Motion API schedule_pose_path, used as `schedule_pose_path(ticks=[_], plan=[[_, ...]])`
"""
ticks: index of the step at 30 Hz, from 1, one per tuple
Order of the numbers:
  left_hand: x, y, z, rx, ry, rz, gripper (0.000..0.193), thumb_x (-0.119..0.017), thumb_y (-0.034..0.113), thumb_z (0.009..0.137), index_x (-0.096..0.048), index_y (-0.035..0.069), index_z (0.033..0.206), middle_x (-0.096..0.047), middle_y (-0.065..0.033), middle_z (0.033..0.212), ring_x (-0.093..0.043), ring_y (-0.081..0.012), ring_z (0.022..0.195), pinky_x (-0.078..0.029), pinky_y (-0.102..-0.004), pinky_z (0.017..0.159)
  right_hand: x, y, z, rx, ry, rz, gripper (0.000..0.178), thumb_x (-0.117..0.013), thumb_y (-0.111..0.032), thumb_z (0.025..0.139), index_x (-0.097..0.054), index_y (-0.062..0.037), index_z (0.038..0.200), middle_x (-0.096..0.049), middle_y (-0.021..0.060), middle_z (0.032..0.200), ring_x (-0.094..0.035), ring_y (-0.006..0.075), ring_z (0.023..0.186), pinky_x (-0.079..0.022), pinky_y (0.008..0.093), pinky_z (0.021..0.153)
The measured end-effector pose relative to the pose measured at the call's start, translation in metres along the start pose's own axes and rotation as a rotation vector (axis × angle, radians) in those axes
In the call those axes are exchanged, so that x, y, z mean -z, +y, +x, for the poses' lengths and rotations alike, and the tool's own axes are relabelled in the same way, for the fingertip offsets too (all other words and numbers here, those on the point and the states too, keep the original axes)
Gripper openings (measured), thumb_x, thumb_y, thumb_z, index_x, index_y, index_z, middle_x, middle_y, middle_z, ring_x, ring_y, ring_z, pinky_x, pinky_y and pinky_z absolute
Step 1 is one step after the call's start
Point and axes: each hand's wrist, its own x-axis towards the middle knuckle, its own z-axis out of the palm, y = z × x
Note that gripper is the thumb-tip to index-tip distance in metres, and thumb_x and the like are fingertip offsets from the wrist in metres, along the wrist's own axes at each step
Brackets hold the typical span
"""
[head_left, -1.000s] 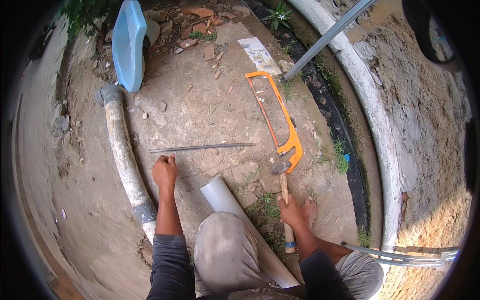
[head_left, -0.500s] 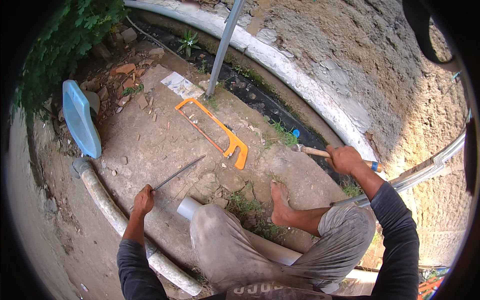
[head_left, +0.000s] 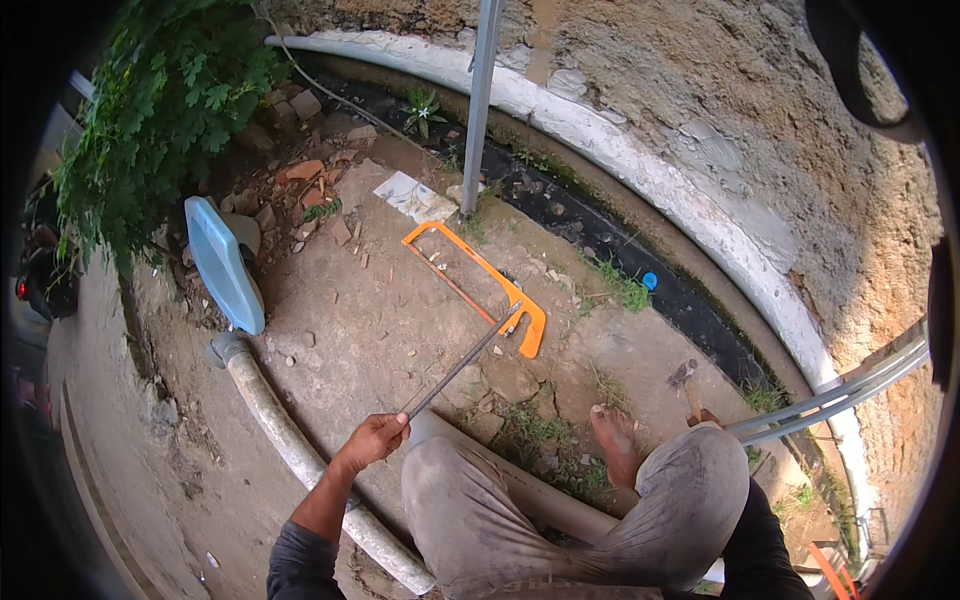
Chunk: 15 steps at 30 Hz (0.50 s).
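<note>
1. Head view: I have the left hand [head_left: 375,440] clamped on the near end of a thin, straight, dark metal rod [head_left: 455,366].
2. Rod angles away up and to the right, over the concrete [head_left: 345,340]. Its far end overlaps the handle of the orange-framed hacksaw [head_left: 538,322] in my picture; can't tell whether they touch.
3. Right hand [head_left: 708,416] mostly hidden behind the grey-trousered knee [head_left: 700,470]. It's at the wooden handle of a short metal-headed hammer [head_left: 682,374]; can't tell how tightly its fingers are closed.
4. Handling, my judgement: rod stiff, fairly light, not fragile. Held at one end it'll feel tip-heavy; I'd take it mid-length for balance. Surface finish too small to read, so slip unknown.
5. Hammer: likely head-heavy, rigid. I'd hold low on the wood.
6. Nearby: smooth grey plastic pipe [head_left: 540,488] running beneath the legs, dirty white curved pipe [head_left: 265,405] to the left, pale-blue basin [head_left: 222,265] beyond it.
</note>
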Motion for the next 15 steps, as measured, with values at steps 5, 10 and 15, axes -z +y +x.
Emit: schedule_pose_path(ticks=[5,10,15], plan=[[-0.005,0.031,-0.002,-0.023,0.078,0.084,0.044,-0.052,0.046,0.107,-0.059,0.009,0.084,-0.037,0.0092,0.060,-0.029,-0.0033,0.050,-0.023,-0.0232,0.045,-0.144,-0.183,-0.066,0.367,-0.226,0.280,0.053,-0.054,-0.053,0.100,-0.067,-0.0071,0.124,-0.062,0.0264,0.131,-0.059,0.0368,0.123,-0.042,0.0505,0.106],[-0.056,0.052,0.085,-0.284,0.158,0.492,0.033,-0.058,0.036,0.106,-0.056,0.008,0.088,-0.048,0.0051,0.067,-0.040,-0.0055,0.063,-0.036,-0.0248,0.056,-0.158,-0.134,-0.034,0.893,0.286,-0.450,0.016,-0.058,-0.022,0.096,-0.063,-0.0121,0.107,-0.070,0.0087,0.108,-0.069,0.0245,0.098,-0.054,0.0418,0.077],[-0.174,0.049,0.167,-0.256,0.282,0.744,0.032,-0.056,0.034,0.105,-0.057,0.004,0.095,-0.057,-0.0094,0.067,-0.055,-0.0205,0.062,-0.045,-0.0400,0.059,-0.135,-0.160,-0.042,0.794,0.095,-0.445,0.024,-0.056,-0.020,0.093,-0.060,-0.0142,0.116,-0.067,0.0069,0.124,-0.068,0.0257,0.107,-0.056,0.0432,0.084]])
